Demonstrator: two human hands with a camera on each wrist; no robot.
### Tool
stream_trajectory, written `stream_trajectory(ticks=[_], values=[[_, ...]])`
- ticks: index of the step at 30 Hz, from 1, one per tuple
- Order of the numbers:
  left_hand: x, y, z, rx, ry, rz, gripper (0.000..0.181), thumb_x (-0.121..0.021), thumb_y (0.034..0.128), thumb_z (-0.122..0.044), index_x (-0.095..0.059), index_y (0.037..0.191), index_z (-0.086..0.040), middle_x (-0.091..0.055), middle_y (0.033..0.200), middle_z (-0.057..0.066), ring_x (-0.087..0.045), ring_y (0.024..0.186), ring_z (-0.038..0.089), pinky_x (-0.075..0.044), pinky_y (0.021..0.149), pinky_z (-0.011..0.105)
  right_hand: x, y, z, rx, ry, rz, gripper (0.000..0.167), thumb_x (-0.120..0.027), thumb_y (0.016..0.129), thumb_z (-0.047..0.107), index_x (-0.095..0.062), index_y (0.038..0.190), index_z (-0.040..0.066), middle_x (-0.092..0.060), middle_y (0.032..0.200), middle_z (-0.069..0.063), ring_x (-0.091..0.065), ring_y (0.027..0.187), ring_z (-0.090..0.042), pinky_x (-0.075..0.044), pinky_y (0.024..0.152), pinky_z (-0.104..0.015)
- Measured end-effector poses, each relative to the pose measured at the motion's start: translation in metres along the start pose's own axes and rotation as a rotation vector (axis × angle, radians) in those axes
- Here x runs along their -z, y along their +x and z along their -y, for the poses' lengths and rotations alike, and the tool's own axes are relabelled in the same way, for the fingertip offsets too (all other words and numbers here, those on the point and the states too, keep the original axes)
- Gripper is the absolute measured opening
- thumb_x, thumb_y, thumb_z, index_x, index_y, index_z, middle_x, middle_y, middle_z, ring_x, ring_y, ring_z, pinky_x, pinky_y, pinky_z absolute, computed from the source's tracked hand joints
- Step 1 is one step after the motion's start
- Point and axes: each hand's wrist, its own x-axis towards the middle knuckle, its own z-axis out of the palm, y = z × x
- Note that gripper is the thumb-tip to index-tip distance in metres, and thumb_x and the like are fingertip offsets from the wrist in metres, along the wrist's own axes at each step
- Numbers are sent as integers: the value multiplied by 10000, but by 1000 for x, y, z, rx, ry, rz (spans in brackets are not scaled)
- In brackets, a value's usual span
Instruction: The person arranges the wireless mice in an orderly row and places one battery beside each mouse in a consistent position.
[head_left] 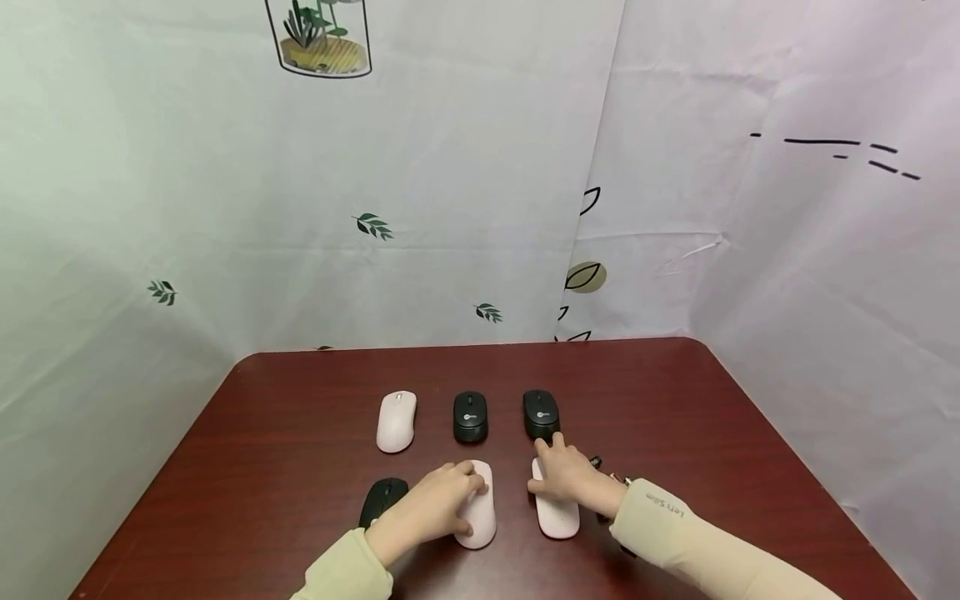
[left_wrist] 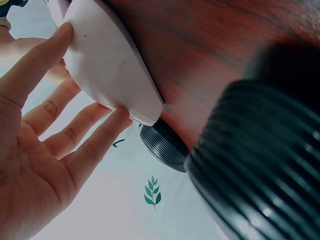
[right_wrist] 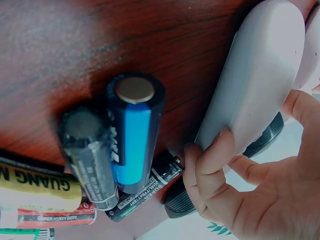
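My left hand (head_left: 431, 507) grips a white computer mouse (head_left: 483, 510) near the middle of the table, its thumb on the near side and its fingers over the far end. In the left wrist view the fingertips press on that mouse's pale shell (left_wrist: 107, 62). To the right, my right hand (head_left: 567, 473) holds a second white mouse (head_left: 558, 518) between thumb and fingers. The right wrist view shows this mouse's smooth side (right_wrist: 252, 75) with curled fingers against it. Both mice appear to rest on the table.
Behind the hands stand a white mouse (head_left: 396, 422) and two black mice, one central (head_left: 470, 417), one right (head_left: 541, 413). Another black mouse (head_left: 381, 500) sits beside my left wrist. Several batteries, including a blue one (right_wrist: 136, 142) and a yellow one (right_wrist: 37, 186), lie by my right wrist.
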Motion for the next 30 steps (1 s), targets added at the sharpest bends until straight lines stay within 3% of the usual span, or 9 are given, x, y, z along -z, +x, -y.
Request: stream_trajectory(ticks=[11, 21, 30], values=[[3, 4, -1, 12, -2, 41, 404, -873, 610, -238, -687, 956, -143, -606, 948, 16, -588, 806, 168, -497, 731, 287, -1, -1, 2, -5, -47, 0, 577, -737, 746, 288, -548, 1207, -3, -506, 1099, -261, -547, 919, -391, -485, 682, -503], [2, 3, -1, 12, 13, 20, 414, -873, 606, -243, -686, 959, -132, -599, 936, 15, -590, 800, 172, -497, 720, 289, -1, -1, 1, 20, -70, -21, 554, -756, 740, 315, -560, 1158, 9, -522, 1027, -225, -530, 895, -364, -478, 673, -495], [-1, 2, -1, 19, -4, 21, 418, -868, 614, -234, -675, 973, -142, -595, 977, 17, -592, 834, 184, -499, 748, 303, 4, -3, -1, 31, -58, 7, 523, -735, 768, 365, -558, 1124, 26, -514, 1067, -230, -517, 941, -369, -484, 687, -506]])
